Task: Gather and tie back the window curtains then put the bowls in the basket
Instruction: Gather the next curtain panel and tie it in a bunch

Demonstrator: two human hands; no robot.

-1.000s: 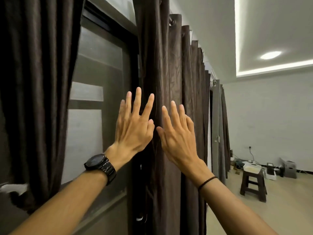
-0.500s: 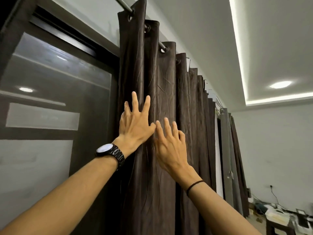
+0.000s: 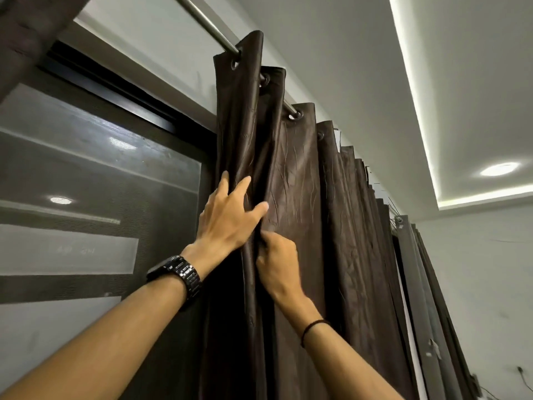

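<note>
A dark brown curtain (image 3: 300, 180) hangs in folds by its eyelets from a metal rod (image 3: 202, 20) above the window (image 3: 95, 180). My left hand (image 3: 227, 217) lies flat on the curtain's left edge with its fingers spread and straight. Just below and to the right, my right hand (image 3: 278, 261) has its fingers curled into a fold of the same curtain and grips it. No bowls or basket are in view.
A second dark curtain's edge (image 3: 26, 33) shows at the top left corner. More curtain panels (image 3: 418, 284) hang along the wall to the right. The white wall (image 3: 490, 269) and a lit ceiling (image 3: 432, 82) fill the right side.
The view has tilted upward toward the rod. My right hand went from flat on the fabric to curled round a fold. My left hand stays flat at the curtain's edge.
</note>
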